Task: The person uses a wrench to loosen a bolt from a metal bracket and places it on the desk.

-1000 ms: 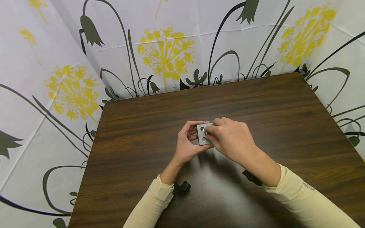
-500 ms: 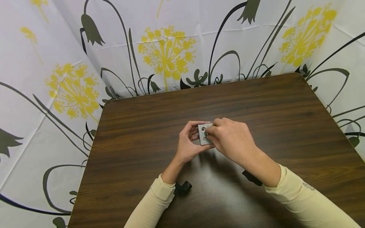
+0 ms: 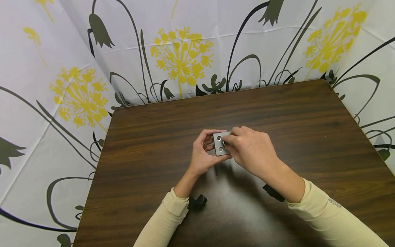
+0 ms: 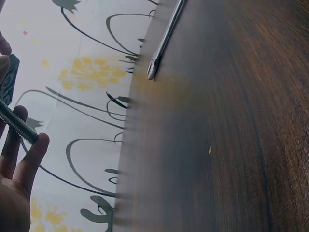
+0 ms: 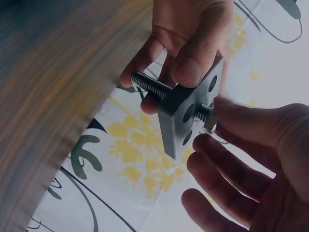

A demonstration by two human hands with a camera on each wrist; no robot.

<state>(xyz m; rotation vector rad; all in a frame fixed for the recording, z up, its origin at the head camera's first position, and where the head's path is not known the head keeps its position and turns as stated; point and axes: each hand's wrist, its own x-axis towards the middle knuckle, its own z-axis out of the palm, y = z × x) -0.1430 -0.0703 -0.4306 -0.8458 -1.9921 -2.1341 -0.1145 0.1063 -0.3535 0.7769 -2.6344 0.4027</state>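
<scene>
In the head view a grey metal plate (image 3: pixel 217 144) with round holes is held above the table's middle. My left hand (image 3: pixel 201 156) grips it by opposite edges, thumb on the near edge. A threaded bolt (image 5: pixel 152 86) runs through the plate, its long end sticking out on the left hand's side. My right hand (image 3: pixel 255 151) pinches the bolt's other end between thumb and index finger; the right wrist view shows its remaining fingers loosely bent. Those fingers mostly hide the end they pinch. In the left wrist view a fingertip of the left hand is near the bolt's tip.
A slim metal tool, seemingly a wrench (image 4: pixel 165 42), lies on the dark wooden table (image 3: pixel 148 144). Black wrist mounts (image 3: pixel 198 202) show beside the forearms. A white flower-patterned curtain (image 3: pixel 129 61) hangs behind the table's far and side edges.
Both hands keep their hold on the plate and bolt. The plate shifts very slightly, and the right fingers have moved a little at the bolt.
</scene>
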